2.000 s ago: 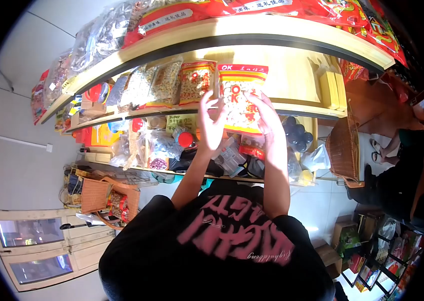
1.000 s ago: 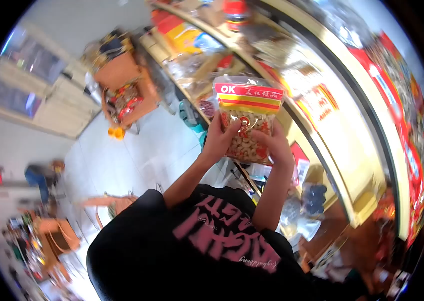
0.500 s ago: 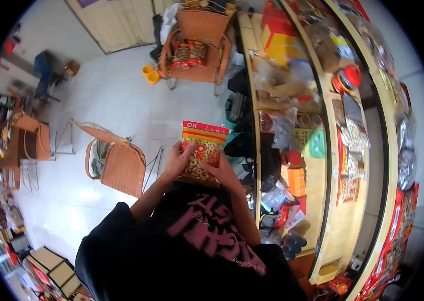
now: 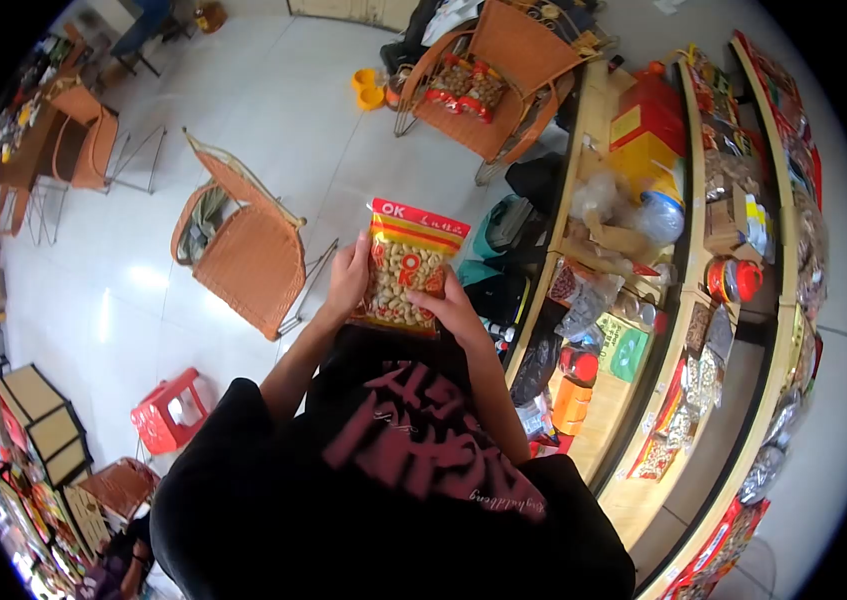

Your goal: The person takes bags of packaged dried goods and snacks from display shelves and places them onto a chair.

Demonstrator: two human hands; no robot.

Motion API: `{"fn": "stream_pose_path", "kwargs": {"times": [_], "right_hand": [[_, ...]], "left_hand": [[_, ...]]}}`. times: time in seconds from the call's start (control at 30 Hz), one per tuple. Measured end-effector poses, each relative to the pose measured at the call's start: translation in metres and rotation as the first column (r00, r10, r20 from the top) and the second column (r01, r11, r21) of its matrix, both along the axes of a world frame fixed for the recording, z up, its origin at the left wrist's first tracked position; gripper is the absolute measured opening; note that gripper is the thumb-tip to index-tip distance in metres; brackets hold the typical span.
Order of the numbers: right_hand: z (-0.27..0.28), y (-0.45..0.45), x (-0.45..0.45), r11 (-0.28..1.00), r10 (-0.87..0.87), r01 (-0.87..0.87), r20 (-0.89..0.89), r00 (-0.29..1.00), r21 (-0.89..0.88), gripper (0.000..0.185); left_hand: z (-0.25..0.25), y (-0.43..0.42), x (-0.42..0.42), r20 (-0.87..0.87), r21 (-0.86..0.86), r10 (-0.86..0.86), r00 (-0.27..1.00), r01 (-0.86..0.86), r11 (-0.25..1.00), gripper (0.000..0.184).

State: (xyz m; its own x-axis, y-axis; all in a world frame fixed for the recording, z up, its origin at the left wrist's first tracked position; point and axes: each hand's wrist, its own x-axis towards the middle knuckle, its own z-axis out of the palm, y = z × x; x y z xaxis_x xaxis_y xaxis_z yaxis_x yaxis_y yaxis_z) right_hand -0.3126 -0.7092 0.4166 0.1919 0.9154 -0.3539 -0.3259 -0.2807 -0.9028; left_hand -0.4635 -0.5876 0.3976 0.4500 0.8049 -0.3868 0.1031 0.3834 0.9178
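Note:
Between my two hands, in front of my chest, is a clear bag of nuts [image 4: 398, 265] with a red and yellow top band and "OK" printed on it. My left hand [image 4: 347, 278] grips its left edge, the fingers passing behind the bag. On the lower right side, my right hand [image 4: 454, 311] holds the bag with the thumb across its front. The fingers behind the bag are hidden.
A wooden shelf unit [image 4: 695, 300] with bagged goods and jars stands to my right. Ahead is a wicker armchair [image 4: 518, 50] bearing bags of nuts. Another wicker chair [image 4: 253, 265] stands at the left, with a red stool [image 4: 171, 412] behind it.
My view has turned, so the chairs and shelves appear shifted and a red stool shows at the left. The left thumb has moved from the bag's front to its edge.

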Motion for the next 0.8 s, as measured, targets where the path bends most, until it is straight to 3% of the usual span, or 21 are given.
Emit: {"fn": "stream_pose_path", "kwargs": {"times": [0.07, 0.17, 0.27, 0.37, 0.43, 0.47, 0.5, 0.57, 0.6, 0.63, 0.7, 0.77, 0.8], "right_hand": [[-0.007, 0.008, 0.001, 1.0, 0.017, -0.017, -0.032, 0.999, 0.001, 0.063], [-0.012, 0.024, 0.011, 0.997, 0.025, -0.041, -0.205, 0.978, -0.073, 0.056], [-0.024, 0.046, 0.033, 0.99, 0.112, -0.13, -0.25, 0.962, -0.054, 0.054], [-0.025, 0.07, 0.063, 0.98, 0.182, -0.195, -0.254, 0.95, -0.027, 0.061], [-0.038, 0.085, 0.098, 0.957, 0.289, -0.274, -0.252, 0.924, 0.092, 0.07], [-0.044, 0.092, 0.116, 0.948, 0.318, -0.312, -0.183, 0.93, 0.058, 0.079], [-0.046, 0.102, 0.145, 0.962, 0.274, -0.264, -0.186, 0.944, 0.075, 0.079], [-0.048, 0.111, 0.179, 0.969, 0.241, -0.242, -0.03, 0.97, -0.045, 0.079], [-0.043, 0.118, 0.207, 0.982, 0.158, -0.166, -0.086, 0.984, -0.094, 0.078], [-0.042, 0.124, 0.226, 0.985, 0.139, -0.146, -0.083, 0.987, -0.093, 0.078], [-0.045, 0.132, 0.267, 0.984, 0.022, -0.008, 0.077, 0.997, -0.179, 0.077], [-0.065, 0.139, 0.298, 0.992, -0.041, 0.045, 0.041, 0.998, -0.114, 0.076], [-0.071, 0.144, 0.317, 0.982, -0.067, 0.073, 0.039, 0.997, -0.177, 0.076]], "left_hand": [[-0.004, 0.006, 0.003, 0.015, 0.141, 0.053, 0.998, -0.055, 0.989, 0.056], [-0.021, 0.015, 0.003, -0.083, 0.147, 0.11, 0.99, -0.097, 0.984, 0.057], [-0.02, 0.025, 0.012, -0.143, 0.055, 0.19, 0.971, -0.184, 0.981, 0.056], [-0.029, 0.041, 0.035, -0.118, 0.062, 0.25, 0.961, -0.244, 0.968, 0.056], [-0.032, 0.064, 0.067, -0.143, 0.017, 0.269, 0.953, -0.269, 0.963, 0.057], [-0.033, 0.073, 0.085, -0.159, 0.016, 0.277, 0.948, -0.278, 0.96, 0.057], [-0.023, 0.088, 0.113, -0.217, 0.007, 0.218, 0.952, -0.222, 0.975, 0.056], [-0.049, 0.11, 0.149, -0.159, 0.02, 0.166, 0.973, -0.165, 0.986, 0.054], [-0.03, 0.122, 0.187, -0.14, -0.132, 0.113, 0.984, -0.132, 0.982, 0.048], [-0.029, 0.131, 0.21, -0.137, -0.131, 0.095, 0.986, -0.113, 0.985, 0.048], [-0.03, 0.152, 0.257, -0.101, -0.145, -0.156, 0.982, 0.141, 0.979, 0.042], [-0.04, 0.169, 0.29, -0.08, -0.143, -0.256, 0.963, 0.243, 0.959, 0.035], [-0.041, 0.175, 0.312, -0.109, -0.102, -0.35, 0.931, 0.339, 0.935, 0.036]]}}
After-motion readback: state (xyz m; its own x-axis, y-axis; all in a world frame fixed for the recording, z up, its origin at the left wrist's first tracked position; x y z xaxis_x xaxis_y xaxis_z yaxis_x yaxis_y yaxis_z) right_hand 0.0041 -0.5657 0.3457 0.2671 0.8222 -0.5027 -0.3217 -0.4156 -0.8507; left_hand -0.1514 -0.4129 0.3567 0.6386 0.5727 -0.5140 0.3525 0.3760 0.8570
